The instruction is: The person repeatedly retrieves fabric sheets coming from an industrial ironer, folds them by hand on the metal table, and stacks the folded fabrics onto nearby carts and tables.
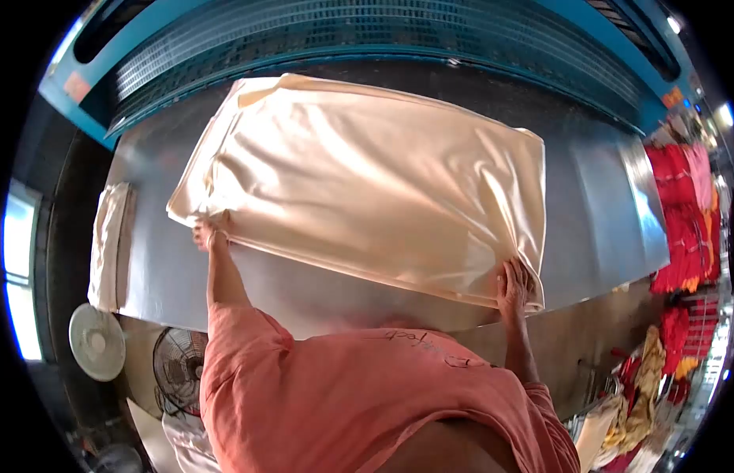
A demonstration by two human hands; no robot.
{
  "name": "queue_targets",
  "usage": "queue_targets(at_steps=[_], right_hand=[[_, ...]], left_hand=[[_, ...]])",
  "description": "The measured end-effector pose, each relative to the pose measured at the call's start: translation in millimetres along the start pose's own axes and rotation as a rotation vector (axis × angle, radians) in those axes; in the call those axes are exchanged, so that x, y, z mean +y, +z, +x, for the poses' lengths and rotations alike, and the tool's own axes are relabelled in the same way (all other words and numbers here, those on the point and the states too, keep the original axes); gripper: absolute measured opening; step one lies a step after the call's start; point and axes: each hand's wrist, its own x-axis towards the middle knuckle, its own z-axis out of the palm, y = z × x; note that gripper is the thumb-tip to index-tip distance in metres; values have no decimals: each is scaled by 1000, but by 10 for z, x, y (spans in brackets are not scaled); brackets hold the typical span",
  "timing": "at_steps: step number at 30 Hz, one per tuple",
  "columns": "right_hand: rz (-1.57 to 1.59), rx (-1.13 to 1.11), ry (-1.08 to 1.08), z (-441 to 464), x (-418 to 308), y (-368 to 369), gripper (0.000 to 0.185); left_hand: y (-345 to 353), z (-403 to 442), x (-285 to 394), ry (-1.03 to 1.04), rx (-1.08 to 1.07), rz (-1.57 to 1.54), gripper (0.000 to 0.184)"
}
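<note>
A shiny cream satin cloth (359,181), folded into a broad rectangle with several layers at its edges, lies at a slant on a metal table (296,292). At its near left corner, my left hand (208,234) has its fingers closed on the edge, slightly blurred. My right hand (514,287) grips the near right corner, its fingers over the top and the thumb side hard to see. Creases run up the cloth from both hands, and the middle is wavy.
Behind the table stands a blue machine (367,35) with a slatted front. A folded white cloth (111,244) lies at the left table edge. Two fans, one a black floor fan (178,363), stand at lower left. Red cloths (682,213) hang at right.
</note>
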Motion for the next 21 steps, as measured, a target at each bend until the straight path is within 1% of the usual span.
queue_targets(at_steps=[1,2,4,5,7,8,9,10,11,12,13,14,15,16,17,18,19,20,21], right_hand=[[-31,-3,9,-69,76,-62,29],[-36,-35,99,-149,247,12,27],[-14,104,197,-189,432,-99,25],[-34,163,244,-181,535,-183,26],[199,241,478,-270,937,-36,28],[317,281,588,-302,1097,28,30],[306,158,660,-260,1094,0,34],[296,34,725,-172,1010,-50,39],[246,-47,735,-72,898,-86,46],[277,83,535,-59,982,91,47],[608,-56,654,-6,881,-16,42],[894,-180,821,56,761,-142,37],[1141,-129,857,20,849,-64,34],[1241,-38,844,-12,903,-47,34],[1340,55,837,-77,927,-24,34],[1477,174,793,-116,876,-81,33],[1607,297,745,-112,727,-275,33],[1573,338,936,-36,253,-994,34],[1661,267,739,-146,435,-882,34]], left_hand=[[165,56,-112,-109,-11,117,80],[559,293,-437,-69,-80,-52,76],[351,339,-150,-374,-193,-674,54],[121,358,83,-674,-448,-907,38],[232,516,303,-475,-478,-982,28],[126,407,619,-371,-427,-1188,23],[-20,217,1039,-265,-373,-1393,19],[-19,132,1411,-210,-447,-1694,16],[-20,10,1740,-154,-519,-1992,14],[-73,-275,2016,75,-612,-1937,8],[-438,-818,2197,62,-865,-1924,9],[-835,-1376,2386,47,-1114,-1872,10],[-1011,-1881,2402,540,-1091,-1546,13],[-1190,-2385,2421,1059,-830,-1129,17],[-1369,-2888,2442,1405,-537,-905,22],[-1711,-3258,2416,1611,-698,-694,33],[-1884,-3630,2399,1674,-870,-356,54],[-2108,-3923,2290,1590,-1006,-288,66],[-2292,-4178,2148,1497,-1136,-219,79]])
